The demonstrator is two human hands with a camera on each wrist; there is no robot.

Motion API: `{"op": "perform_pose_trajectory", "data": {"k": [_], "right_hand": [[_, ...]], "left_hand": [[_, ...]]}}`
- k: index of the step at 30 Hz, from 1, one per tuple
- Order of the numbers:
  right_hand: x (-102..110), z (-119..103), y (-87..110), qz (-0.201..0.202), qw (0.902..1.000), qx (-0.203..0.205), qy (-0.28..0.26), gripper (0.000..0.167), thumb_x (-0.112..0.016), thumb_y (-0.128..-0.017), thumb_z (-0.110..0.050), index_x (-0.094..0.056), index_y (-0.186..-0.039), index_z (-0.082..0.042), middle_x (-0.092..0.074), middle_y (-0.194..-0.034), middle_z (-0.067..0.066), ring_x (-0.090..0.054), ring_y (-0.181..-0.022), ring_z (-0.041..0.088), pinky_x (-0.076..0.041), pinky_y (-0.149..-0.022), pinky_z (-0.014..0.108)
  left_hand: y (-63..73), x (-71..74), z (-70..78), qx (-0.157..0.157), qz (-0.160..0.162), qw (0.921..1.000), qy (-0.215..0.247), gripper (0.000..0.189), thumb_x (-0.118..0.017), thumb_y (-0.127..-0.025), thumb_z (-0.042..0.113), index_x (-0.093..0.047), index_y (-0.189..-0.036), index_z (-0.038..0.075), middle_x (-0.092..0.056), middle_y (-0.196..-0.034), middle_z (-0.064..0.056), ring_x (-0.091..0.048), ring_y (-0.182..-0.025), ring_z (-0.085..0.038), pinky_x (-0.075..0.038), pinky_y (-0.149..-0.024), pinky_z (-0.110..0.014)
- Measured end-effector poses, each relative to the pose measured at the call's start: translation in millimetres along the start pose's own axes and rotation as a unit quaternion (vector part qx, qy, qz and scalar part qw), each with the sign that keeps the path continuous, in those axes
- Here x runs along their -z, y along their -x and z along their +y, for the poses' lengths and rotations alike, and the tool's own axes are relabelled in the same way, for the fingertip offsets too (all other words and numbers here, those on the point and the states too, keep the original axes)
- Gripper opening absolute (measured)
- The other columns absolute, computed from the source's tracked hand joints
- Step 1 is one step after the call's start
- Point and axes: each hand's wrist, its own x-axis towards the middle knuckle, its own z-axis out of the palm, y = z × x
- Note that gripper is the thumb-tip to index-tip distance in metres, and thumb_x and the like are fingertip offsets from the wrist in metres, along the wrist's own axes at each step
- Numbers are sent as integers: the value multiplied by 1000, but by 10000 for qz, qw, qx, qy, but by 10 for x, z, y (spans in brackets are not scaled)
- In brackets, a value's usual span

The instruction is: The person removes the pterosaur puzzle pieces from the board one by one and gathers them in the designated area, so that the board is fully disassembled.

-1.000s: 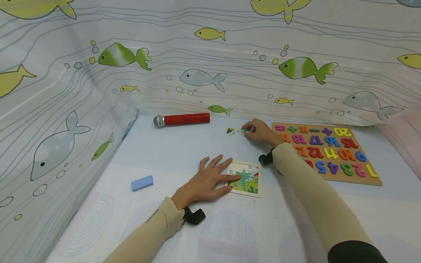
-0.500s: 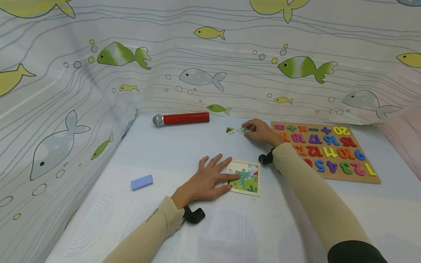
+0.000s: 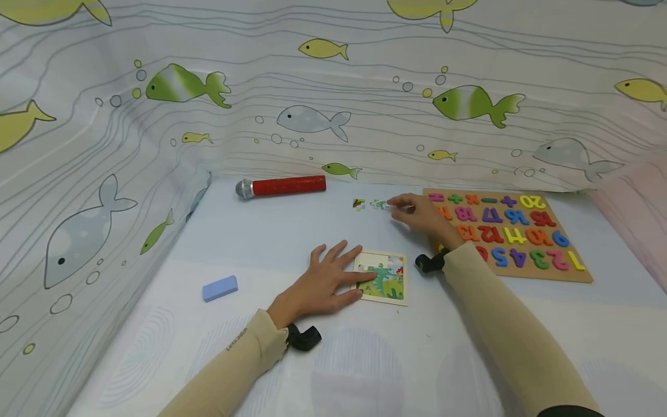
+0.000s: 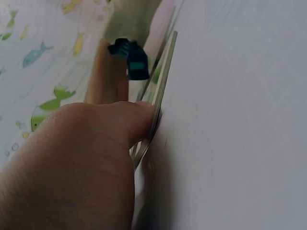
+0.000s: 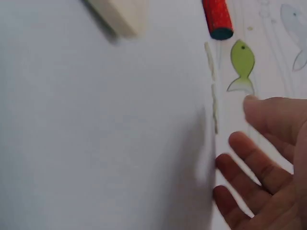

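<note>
My left hand (image 3: 323, 284) lies with spread fingers on the left side of a small square picture puzzle (image 3: 391, 292), a pale-framed board showing a green dinosaur; its index finger and thumb rest on it. In the left wrist view the thumb (image 4: 141, 115) touches the board's edge. My right hand (image 3: 419, 214) is at the back, its fingertips just right of a loose puzzle piece (image 3: 377, 204). A second puzzle piece (image 3: 358, 204) lies left of that one. In the right wrist view the right hand's fingers (image 5: 249, 153) are loosely bent and apart, holding nothing.
A wooden number board (image 3: 521, 272) with colourful digits lies beyond the right forearm. A red microphone (image 3: 289, 185) lies at the back left, and a blue block (image 3: 220, 288) sits left of the left hand. A fish-printed cloth (image 3: 250, 150) rises behind.
My right hand has drawn slightly to the right, away from the nearer loose puzzle piece, uncovering more of it. The left hand stays on the puzzle. The head view has shifted a little.
</note>
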Motion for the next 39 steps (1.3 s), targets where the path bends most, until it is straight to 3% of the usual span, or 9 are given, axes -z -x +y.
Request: {"op": "perform_pose_trajectory", "data": {"k": [7,17,20,28,39], "right_hand": [[-60,-93,315,-206,9974,531,443,28,-69,-96,-14,-70,-124,-7,-66,-133,15,-55,-132,35,-39,-115,56],[-92,-103,694,-660,9908,1150,266,25,-75,-92,-17,-76,-117,-14,-68,-131,9,-54,-128,31,-38,-112,58],[-111,-92,754,-635,9883,1343,343,25,-78,-89,-16,-77,-114,-15,-69,-130,10,-53,-127,33,-37,-110,59],[-147,-88,873,-747,9880,1257,503,25,-81,-86,-18,-78,-111,-20,-66,-133,10,-49,-130,32,-34,-109,62],[-171,-95,904,-897,9809,1489,870,27,-81,-87,-23,-77,-114,-23,-61,-137,12,-44,-130,33,-32,-105,60]], "left_hand": [[6,-11,-4,10,97,10000,11,46,-45,-103,54,-48,-148,48,-29,-168,-7,-19,-157,-39,-16,-115,-69],[-15,-11,-19,75,-2,10000,-4,47,-42,-103,57,-46,-149,50,-27,-169,-5,-16,-158,-37,-13,-117,-69],[-25,-5,-18,75,-5,10000,3,47,-43,-103,56,-46,-149,49,-26,-170,-5,-15,-158,-37,-12,-117,-68],[-40,-23,-21,45,-5,10000,38,47,-43,-103,57,-46,-149,49,-26,-170,-5,-15,-158,-38,-12,-117,-69],[-59,-19,-21,29,47,10000,-71,47,-45,-103,56,-48,-149,48,-28,-169,-7,-17,-158,-39,-14,-117,-69]]}}
